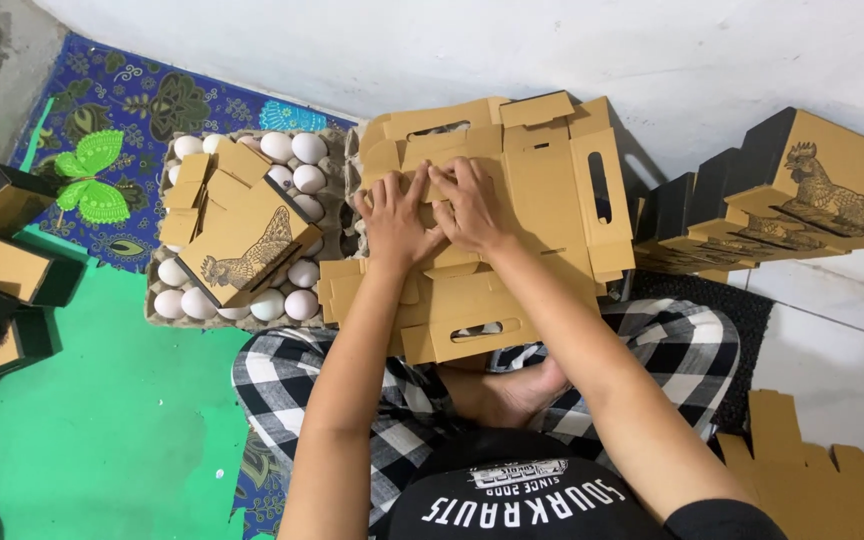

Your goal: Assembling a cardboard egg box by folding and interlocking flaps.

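A flat brown cardboard box blank (542, 190) with cut-out handle slots lies spread over my lap and an egg tray behind it. My left hand (392, 220) and my right hand (472, 205) press side by side on its middle panel, fingers bent over a fold. Both hands touch the cardboard; whether they grip it or only press is unclear. To the left, a tray of white eggs (287, 300) carries another folded blank (237, 235) printed with a chicken drawing.
Finished black-and-brown chicken-printed boxes (802, 190) are stacked at the right by the white wall. More folded boxes (2, 270) sit at the far left on a green mat (122, 420). Flat cardboard blanks (822, 480) lie at lower right on white tiles.
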